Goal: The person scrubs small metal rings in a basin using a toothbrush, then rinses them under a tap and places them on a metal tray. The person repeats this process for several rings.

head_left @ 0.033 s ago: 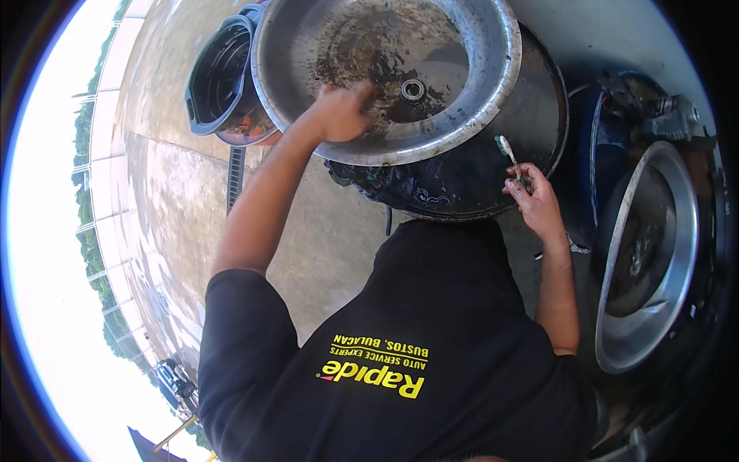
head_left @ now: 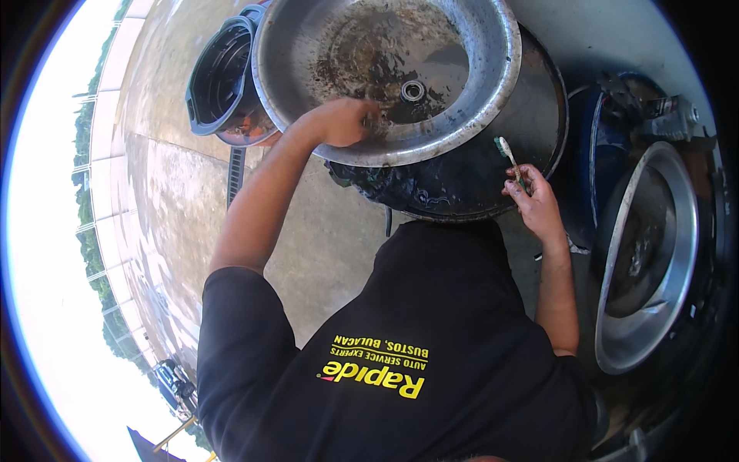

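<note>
A wide metal basin (head_left: 462, 127) with a wet, dirty bottom stands on a black drum top. Inside it lies a round metal ring (head_left: 412, 92) resembling a bearing, to the right of my left hand. My left hand (head_left: 345, 123) hangs over the basin's near left wall with its fingers curled in. What they hold, if anything, is hidden. My right hand (head_left: 533, 194) pinches a toothbrush (head_left: 508, 152) beside the drum's right edge. Its white and green bristle head points up, away from me. The fingertips of that hand look smeared with dark grime.
The black drum (head_left: 531, 100) extends past the basin to the right. Dark plastic sheeting (head_left: 416, 185) drapes over its near side. A grey plastic drain pan (head_left: 204, 92) stands at the left. A second metal basin (head_left: 685, 231) leans at the right, near a blue drum (head_left: 608, 146).
My left hand has drawn slightly toward me and its fingers have curled in. The right hand and the toothbrush stay about where they were.
</note>
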`<state>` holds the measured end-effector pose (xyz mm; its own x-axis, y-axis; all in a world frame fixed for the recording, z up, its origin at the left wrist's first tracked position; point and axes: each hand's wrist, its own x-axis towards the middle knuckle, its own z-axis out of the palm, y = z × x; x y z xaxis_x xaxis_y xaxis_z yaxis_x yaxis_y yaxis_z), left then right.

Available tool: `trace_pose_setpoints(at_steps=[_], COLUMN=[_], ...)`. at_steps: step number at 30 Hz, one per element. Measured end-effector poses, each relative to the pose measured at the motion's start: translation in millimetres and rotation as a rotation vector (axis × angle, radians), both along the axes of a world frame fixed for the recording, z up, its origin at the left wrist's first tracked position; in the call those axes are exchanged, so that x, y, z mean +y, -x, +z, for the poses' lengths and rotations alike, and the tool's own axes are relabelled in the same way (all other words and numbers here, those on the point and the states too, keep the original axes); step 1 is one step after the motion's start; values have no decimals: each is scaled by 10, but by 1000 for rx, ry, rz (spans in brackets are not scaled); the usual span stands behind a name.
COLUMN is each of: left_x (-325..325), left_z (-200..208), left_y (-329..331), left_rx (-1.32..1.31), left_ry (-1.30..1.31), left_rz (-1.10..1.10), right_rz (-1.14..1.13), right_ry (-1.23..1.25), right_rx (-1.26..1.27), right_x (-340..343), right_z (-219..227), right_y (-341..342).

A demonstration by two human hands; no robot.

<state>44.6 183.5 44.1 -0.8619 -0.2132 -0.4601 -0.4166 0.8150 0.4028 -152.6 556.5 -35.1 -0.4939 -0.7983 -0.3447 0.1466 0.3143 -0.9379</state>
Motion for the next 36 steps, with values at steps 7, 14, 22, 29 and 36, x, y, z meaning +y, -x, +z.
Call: trace_pose_setpoints(at_steps=[7, 14, 22, 29, 36], left_x=[27, -39, -29, -35, -45], left_z=[72, 99, 98, 96, 162], left_y=[133, 157, 148, 134, -47], left_rx=[222, 85, 110, -67, 802], left_ry=[254, 13, -13, -100, -914], left_rz=[117, 89, 138, -73, 1010], right_rz=[-33, -15, 2, 6, 23], right_ry=[18, 28, 21, 19, 19], right_rx=[9, 7, 25, 32, 17], right_x=[-20, -26, -60, -80, -63], right_z=[-53, -46, 21, 17, -59], right_y=[44, 38, 49, 90, 87])
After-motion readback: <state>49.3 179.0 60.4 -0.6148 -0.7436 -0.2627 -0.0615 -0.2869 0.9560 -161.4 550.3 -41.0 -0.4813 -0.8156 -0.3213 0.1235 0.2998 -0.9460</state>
